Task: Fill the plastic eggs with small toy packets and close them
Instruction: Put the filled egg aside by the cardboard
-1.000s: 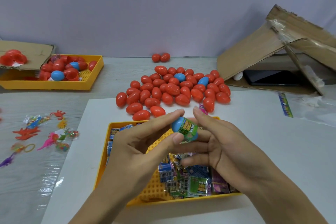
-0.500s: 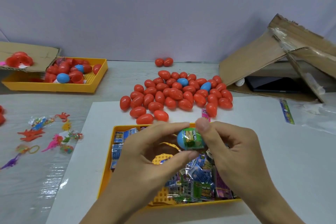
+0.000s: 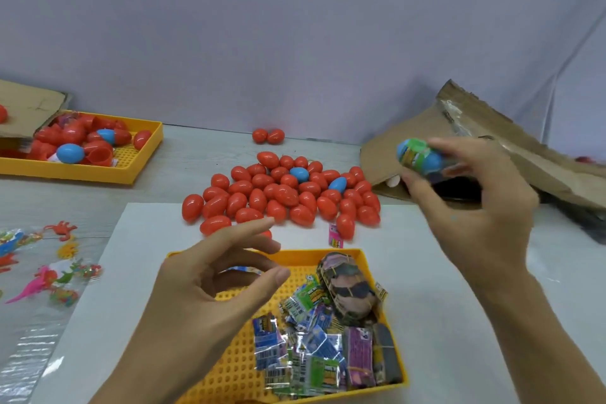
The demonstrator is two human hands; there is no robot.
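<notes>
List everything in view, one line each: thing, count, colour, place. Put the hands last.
closed eggs pile: dozens, red with two blue, table centre behind the near tray
stray eggs: two, red, by the back wall
near tray: one, yellow, on the white sheet
toy packets: many, mixed colours, right half of the near tray
far tray: one, yellow, back left, holding red and blue eggs and halves
loose toy figures: several, bright colours, left on clear plastic
cardboard: torn brown pieces, back right; another back left
held egg: one, blue with green packet showing, blurred
left hand: holds nothing, fingers loosely curled above the near tray
right hand: grips the held egg, raised at right
</notes>
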